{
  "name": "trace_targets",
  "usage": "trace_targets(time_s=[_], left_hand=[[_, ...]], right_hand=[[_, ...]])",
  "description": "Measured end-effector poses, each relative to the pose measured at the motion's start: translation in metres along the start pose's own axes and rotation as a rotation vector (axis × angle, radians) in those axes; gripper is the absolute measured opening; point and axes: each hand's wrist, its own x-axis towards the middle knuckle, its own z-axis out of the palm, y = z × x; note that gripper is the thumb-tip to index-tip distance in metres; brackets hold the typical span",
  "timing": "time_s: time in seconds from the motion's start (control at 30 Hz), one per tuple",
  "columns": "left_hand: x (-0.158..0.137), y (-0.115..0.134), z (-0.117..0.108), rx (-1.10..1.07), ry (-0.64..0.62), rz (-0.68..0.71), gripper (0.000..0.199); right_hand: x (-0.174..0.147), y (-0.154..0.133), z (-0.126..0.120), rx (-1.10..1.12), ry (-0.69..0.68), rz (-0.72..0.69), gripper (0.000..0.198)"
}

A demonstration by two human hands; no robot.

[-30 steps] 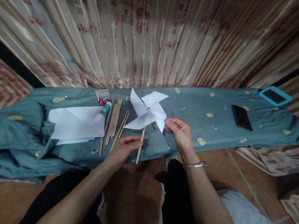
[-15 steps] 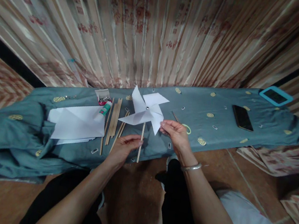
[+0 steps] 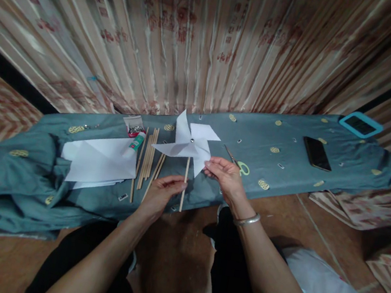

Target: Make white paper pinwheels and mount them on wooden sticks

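Note:
A white paper pinwheel (image 3: 183, 148) is fixed by a shiny round pin at its centre to a thin wooden stick (image 3: 182, 199). My left hand (image 3: 166, 189) pinches this stick below the blades and keeps it upright. With thumb and fingertips, my right hand (image 3: 224, 174) grips the edge of the lower right blade. Left of the pinwheel lie several loose wooden sticks (image 3: 148, 158) and a green-and-white glue stick (image 3: 137, 141). Scissors (image 3: 242, 168) with pale green handles lie just behind my right hand, partly covered by it.
White paper sheets (image 3: 102, 163) lie at the left, near a small packet of metal pins (image 3: 134, 126). A black phone (image 3: 317, 153) and a blue-framed device (image 3: 361, 125) rest at the right on the teal cloth (image 3: 288, 172). Pleated curtains (image 3: 212, 44) hang behind.
The pinwheel's blades have turned slightly clockwise, the lower right blade moving down and left with my right hand. More of the scissors' handles shows. My left hand stays almost where it was.

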Motion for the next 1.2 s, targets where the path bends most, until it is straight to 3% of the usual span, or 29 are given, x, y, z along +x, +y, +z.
trace_targets(time_s=[1.2], left_hand=[[0.0030,-0.0030,0.0047,-0.043,-0.039,0.011,0.032]], right_hand=[[-0.0081,-0.0019,0.0026,0.048,-0.139,0.067,0.032]])
